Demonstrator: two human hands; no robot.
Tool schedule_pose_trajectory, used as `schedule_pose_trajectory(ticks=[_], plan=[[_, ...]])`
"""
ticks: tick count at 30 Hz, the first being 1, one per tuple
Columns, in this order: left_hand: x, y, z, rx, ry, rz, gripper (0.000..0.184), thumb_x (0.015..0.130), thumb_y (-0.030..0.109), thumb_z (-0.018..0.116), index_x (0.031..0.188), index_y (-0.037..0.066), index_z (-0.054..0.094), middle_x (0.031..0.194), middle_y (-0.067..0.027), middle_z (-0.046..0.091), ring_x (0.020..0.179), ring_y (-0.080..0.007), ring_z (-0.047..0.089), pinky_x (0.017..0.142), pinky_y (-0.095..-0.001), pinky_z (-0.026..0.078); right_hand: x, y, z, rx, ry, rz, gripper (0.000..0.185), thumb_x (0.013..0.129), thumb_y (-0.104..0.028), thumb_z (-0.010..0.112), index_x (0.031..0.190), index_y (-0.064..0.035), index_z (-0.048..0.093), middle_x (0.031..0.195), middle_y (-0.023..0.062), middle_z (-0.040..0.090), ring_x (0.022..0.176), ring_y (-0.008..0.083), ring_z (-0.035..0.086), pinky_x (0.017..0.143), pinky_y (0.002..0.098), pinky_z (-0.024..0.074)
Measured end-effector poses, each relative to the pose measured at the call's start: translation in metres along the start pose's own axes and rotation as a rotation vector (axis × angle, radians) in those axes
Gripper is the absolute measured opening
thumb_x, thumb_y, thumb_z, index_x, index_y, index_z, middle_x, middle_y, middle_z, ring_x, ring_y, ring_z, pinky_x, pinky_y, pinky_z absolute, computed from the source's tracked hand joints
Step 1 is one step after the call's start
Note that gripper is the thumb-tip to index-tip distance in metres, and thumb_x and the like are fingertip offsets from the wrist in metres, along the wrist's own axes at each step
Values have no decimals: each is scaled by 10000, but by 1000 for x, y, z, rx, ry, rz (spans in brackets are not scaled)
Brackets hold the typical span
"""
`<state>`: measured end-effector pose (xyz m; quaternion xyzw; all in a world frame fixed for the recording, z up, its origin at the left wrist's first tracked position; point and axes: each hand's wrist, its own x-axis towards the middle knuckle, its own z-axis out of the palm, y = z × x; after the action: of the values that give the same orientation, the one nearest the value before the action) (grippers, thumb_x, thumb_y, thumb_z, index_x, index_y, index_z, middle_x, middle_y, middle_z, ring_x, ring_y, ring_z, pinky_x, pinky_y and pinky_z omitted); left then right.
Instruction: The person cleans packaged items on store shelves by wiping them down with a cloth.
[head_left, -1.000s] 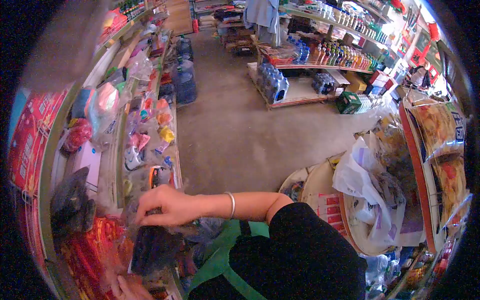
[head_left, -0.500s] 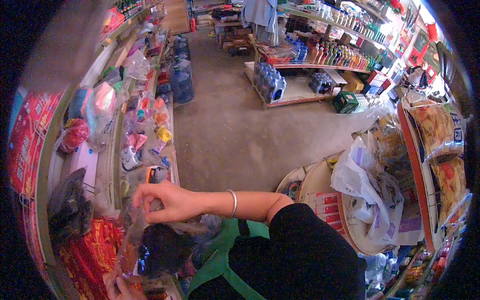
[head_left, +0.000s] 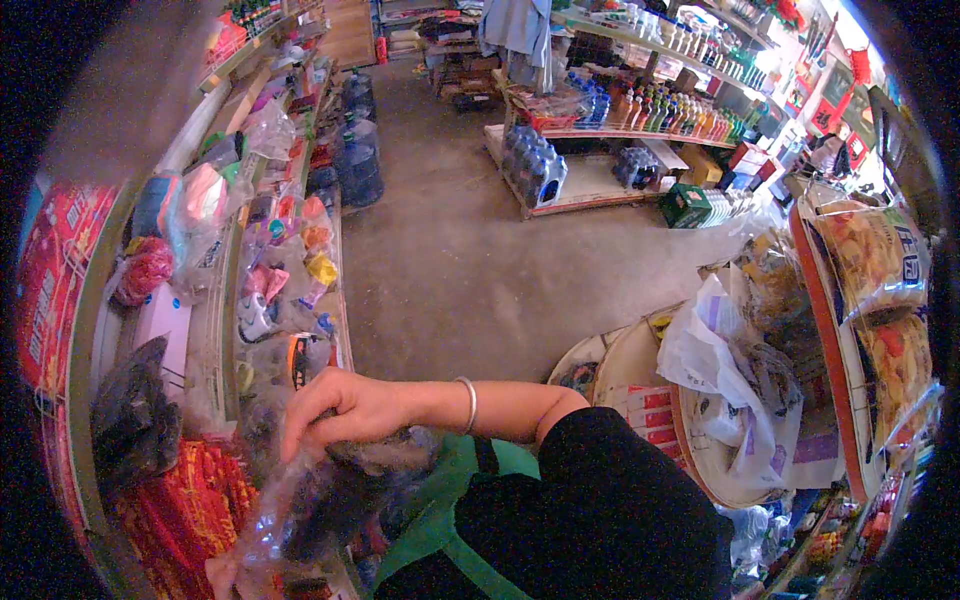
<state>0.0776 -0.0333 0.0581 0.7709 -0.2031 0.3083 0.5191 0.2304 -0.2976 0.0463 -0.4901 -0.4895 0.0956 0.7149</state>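
My right hand (head_left: 340, 408), with a silver bangle on its wrist, pinches the upper edge of a clear plastic bag (head_left: 270, 510) at the lower left. Inside or just behind the plastic is something dark (head_left: 335, 500), too blurred to name. My left hand (head_left: 235, 578) shows only in part at the bottom edge, its fingers at the bag's lower end. Red and gold packets (head_left: 195, 490) lie on the shelf left of the bag, below a black plastic bundle (head_left: 140, 410).
Shelves of bagged goods (head_left: 235, 330) run up the left side. Large blue water bottles (head_left: 358, 170) stand on the floor beside them. To the right is a round-edged stand (head_left: 610, 375) with a white plastic bag (head_left: 715, 370). Bottle shelves (head_left: 640, 135) stand further back.
My right hand has shifted slightly right, its fingers now pointing down. The clear bag and dark item have changed shape between my hands. The view has shifted slightly.
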Motion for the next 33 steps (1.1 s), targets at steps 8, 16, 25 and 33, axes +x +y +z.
schedule_pose_trajectory(ticks=[8,16,25,33], plan=[[1,6,-3,18,-171,78,213,883,54,380,980,-14,557,952,-117,506,737,-196,501,624,-301,417,-5,3,-5,1,-48,-8,123,738,-14,482,670,-14,585,675,56,563,661,153,530,606,276,409],[-4,9,3,-65,-267,-41,201,882,80,409,963,-4,573,977,-109,527,751,-191,527,675,-306,440,-17,-2,-11,-193,-57,-86,113,743,-22,484,696,-29,587,698,56,567,687,195,532,634,307,409],[6,29,26,265,-132,-75,153,748,-12,609,901,-3,607,883,-101,571,747,-191,529,702,-301,446,-25,-14,-14,-321,-34,-128,82,756,-74,537,738,-16,592,735,76,578,737,219,553,694,318,430],[3,31,30,282,-76,-83,111,738,-9,625,847,8,609,820,-83,568,726,-184,535,674,-290,453,-27,-4,-9,-333,14,-23,69,708,-67,624,736,-15,587,743,76,577,735,216,557,668,313,435]])
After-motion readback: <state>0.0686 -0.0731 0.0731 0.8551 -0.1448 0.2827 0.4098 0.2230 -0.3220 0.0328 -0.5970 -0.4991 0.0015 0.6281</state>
